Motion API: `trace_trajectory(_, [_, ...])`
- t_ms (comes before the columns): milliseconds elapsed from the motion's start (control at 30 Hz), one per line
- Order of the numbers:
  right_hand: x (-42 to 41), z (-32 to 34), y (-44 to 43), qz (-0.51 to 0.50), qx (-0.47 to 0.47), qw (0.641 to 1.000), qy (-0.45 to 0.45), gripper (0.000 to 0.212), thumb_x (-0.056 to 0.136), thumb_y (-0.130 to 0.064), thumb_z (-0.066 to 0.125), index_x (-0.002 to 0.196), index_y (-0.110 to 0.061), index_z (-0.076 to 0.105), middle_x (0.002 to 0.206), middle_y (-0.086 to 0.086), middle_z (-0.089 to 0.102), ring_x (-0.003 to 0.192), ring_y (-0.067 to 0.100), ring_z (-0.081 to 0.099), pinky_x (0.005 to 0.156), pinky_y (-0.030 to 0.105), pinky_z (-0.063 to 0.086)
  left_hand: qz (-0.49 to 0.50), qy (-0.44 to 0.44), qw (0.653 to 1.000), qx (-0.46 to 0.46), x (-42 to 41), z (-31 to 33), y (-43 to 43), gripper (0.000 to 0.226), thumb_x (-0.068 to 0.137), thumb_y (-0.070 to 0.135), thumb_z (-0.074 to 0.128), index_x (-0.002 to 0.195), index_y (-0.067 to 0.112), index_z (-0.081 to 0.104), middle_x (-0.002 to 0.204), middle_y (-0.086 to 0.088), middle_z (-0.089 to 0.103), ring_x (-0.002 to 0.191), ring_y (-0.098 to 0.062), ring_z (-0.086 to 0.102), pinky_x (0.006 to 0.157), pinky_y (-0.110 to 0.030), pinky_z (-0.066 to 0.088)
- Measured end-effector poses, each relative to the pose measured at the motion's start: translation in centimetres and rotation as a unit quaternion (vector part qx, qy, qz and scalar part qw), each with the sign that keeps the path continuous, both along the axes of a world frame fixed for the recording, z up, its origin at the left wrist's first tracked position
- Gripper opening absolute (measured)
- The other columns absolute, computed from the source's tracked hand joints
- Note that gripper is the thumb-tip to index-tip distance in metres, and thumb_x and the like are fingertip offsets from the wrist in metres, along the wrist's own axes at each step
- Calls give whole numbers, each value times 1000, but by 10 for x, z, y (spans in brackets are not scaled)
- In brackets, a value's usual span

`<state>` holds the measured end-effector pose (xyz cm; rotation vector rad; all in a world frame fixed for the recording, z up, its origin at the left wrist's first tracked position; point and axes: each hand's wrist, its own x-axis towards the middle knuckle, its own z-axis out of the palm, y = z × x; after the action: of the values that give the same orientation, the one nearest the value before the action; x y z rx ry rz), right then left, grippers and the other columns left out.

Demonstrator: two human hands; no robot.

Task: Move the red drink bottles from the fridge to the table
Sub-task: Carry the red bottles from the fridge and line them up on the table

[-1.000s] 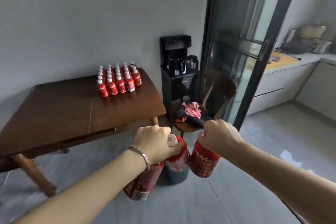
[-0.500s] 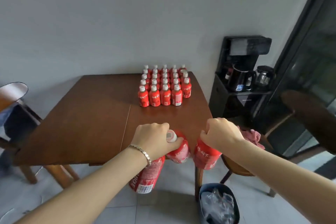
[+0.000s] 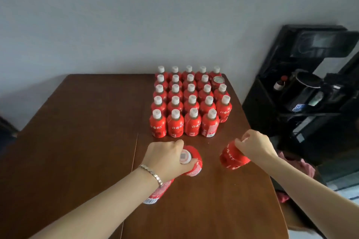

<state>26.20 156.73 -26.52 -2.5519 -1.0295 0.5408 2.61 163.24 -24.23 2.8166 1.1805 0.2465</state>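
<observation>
Several red drink bottles [image 3: 191, 103] with white caps stand in rows at the far right of the brown wooden table [image 3: 81, 141]. My left hand [image 3: 167, 158] grips two red bottles by their necks: one [image 3: 194, 163] shows its white cap beside my fingers, the other [image 3: 158, 192] hangs under my wrist. My right hand [image 3: 254, 146] grips the neck of a third red bottle [image 3: 232, 156]. Both hands hover above the table, just in front of the rows.
A black stand with a kettle and dispenser [image 3: 307, 91] is right of the table against the grey wall. A pink cloth [image 3: 297, 165] lies on a chair below my right arm. A red can [image 3: 218, 81] stands among the rows.
I have come closer, and both hands with their bottles have moved from the table's near edge to over the tabletop, close to the rows.
</observation>
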Motion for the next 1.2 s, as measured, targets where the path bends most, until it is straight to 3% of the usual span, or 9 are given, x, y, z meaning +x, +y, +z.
trace_trajectory(133, [25,-26,49,-77,10,997,16,21,87,-29,60,93,-9,61,88,6,59,80,23,55,66,30,46,-51,-72,995,57,13,-30,59,48,68,66,42,52,21,47,38,9,41,29,-7,44,32,-18,27])
trace_trajectory(633, [90,-88,153,-234,102,950,180,32,87,-35,49,99,-9,61,89,11,64,79,25,57,67,30,42,-72,-52,996,-3,63,-101,120,46,67,62,44,51,21,55,39,10,49,30,-8,45,34,-16,33])
trace_trajectory(767, [87,-108,134,-370,102,835,395,47,79,-67,38,95,-25,54,85,2,58,70,24,57,61,31,47,-61,-60,996,-18,70,-105,118,44,66,60,46,51,20,54,39,9,50,30,-9,46,32,-17,34])
trace_trajectory(833, [80,-121,132,-401,137,755,500,55,79,-66,44,112,-25,58,103,8,64,92,26,64,82,39,54,-55,-57,996,-29,73,-105,116,43,66,60,49,51,19,51,39,9,49,30,-9,45,32,-17,33])
trace_trajectory(900, [77,-123,132,-396,184,738,515,55,81,-56,49,125,-22,55,116,7,63,100,27,65,88,42,54,-40,-53,997,-39,75,-103,115,44,65,60,50,50,19,48,39,9,47,30,-9,45,33,-17,30])
trace_trajectory(1000, [62,-116,126,-375,197,753,504,24,91,-21,42,107,-11,58,109,11,62,87,23,65,82,36,54,-21,-47,997,-53,76,-99,115,44,65,62,52,52,21,45,40,10,46,31,-8,45,37,-14,22])
trace_trajectory(1067, [34,-120,113,-294,89,829,467,24,90,-6,44,110,-10,55,115,17,56,97,28,61,80,37,52,-11,-33,998,-60,73,-97,114,43,65,62,50,52,21,43,39,10,45,31,-9,44,40,-13,19])
trace_trajectory(1133, [-1,-127,98,-100,-3,919,382,66,77,-14,65,138,-14,38,134,10,47,120,26,51,95,40,48,-18,-27,998,-51,70,-99,115,44,64,61,55,52,21,45,39,9,45,30,-9,43,38,-13,19])
trace_trajectory(1200, [-33,-124,91,86,47,945,313,91,66,-23,70,145,-26,26,142,-3,32,133,14,33,108,31,33,-48,11,997,-58,64,-100,116,44,50,58,76,52,21,52,39,8,47,29,-8,44,35,-13,22])
